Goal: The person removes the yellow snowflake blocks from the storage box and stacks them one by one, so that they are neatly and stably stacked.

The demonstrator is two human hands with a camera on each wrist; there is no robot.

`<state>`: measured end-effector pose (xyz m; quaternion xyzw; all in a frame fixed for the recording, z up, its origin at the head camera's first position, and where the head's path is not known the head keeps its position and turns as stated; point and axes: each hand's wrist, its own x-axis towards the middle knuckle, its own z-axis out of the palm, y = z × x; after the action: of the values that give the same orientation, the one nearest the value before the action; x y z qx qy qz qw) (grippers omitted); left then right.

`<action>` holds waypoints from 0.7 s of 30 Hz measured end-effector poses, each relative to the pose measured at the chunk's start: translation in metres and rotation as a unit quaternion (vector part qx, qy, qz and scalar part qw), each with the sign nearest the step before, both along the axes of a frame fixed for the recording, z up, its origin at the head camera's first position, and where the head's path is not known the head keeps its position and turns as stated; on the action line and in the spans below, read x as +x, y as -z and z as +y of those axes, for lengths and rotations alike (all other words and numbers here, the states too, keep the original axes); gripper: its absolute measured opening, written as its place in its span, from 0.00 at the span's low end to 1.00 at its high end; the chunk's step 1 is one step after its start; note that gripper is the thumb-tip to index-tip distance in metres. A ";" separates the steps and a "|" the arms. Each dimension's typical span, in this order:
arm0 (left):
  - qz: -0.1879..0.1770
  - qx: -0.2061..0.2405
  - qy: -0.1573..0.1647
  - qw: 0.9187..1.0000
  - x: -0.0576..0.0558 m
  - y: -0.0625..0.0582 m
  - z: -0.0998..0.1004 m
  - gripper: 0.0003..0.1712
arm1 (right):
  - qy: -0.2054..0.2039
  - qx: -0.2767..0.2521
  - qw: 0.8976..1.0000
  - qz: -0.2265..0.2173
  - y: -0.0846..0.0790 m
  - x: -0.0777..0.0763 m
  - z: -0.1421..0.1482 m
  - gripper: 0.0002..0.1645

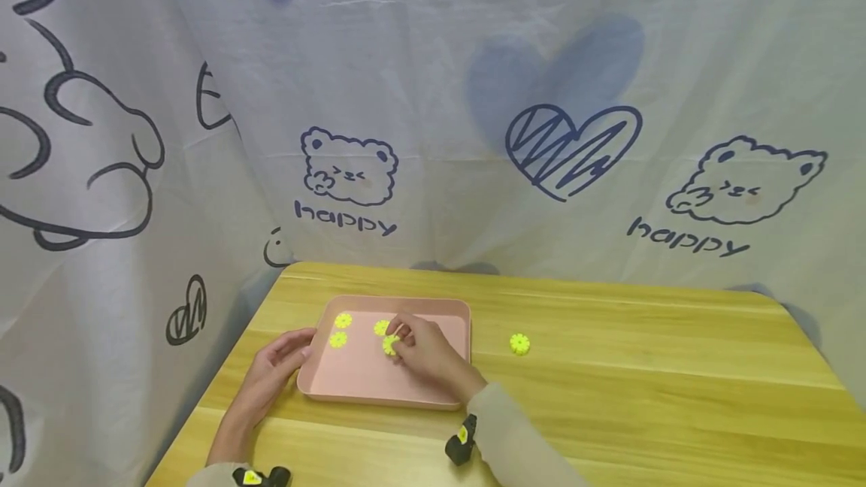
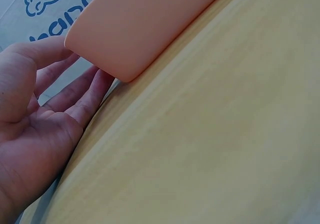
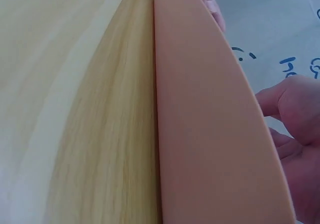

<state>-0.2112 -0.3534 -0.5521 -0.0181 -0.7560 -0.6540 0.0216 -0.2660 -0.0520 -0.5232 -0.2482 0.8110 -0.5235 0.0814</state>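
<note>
A pink tray (image 1: 365, 389) lies on the table. My left hand (image 1: 271, 374) rests at its left side, the thumb by the rim and the fairly straight fingers touching the outer wall, as the left wrist view also shows. Over the tray's middle, my right hand (image 1: 429, 348) pinches a yellow snowflake disc (image 1: 390, 345) between thumb and fingers. Just behind it lies another yellow disc (image 1: 382, 328), partly covered by the fingers. Two more discs, an upper one (image 1: 343, 320) and a lower one (image 1: 338, 340), sit at the tray's left. In the right wrist view the tray wall hides my right fingertips.
One loose yellow disc (image 1: 519, 344) lies on the wooden table (image 1: 643, 382) to the right of the tray. A white curtain (image 1: 433, 194) printed with hearts and bears hangs behind and to the left of the table.
</note>
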 end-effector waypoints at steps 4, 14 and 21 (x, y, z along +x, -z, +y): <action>0.004 0.003 0.003 1.000 -0.002 -0.002 0.001 0.29 | 0.016 -0.004 1.000 0.007 -0.004 0.002 0.010 0.11; 0.017 -0.001 0.006 1.000 -0.006 -0.004 0.001 0.28 | 0.034 -0.043 0.998 0.020 -0.014 0.006 0.032 0.15; 0.026 0.008 0.023 0.999 0.001 -0.001 -0.002 0.27 | 0.025 -0.064 0.997 0.021 -0.013 0.014 0.045 0.18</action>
<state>-0.2106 -0.3550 -0.5510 -0.0520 -0.7490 -0.6600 0.0263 -0.2517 -0.0075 -0.5100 -0.2434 0.7834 -0.5708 0.0357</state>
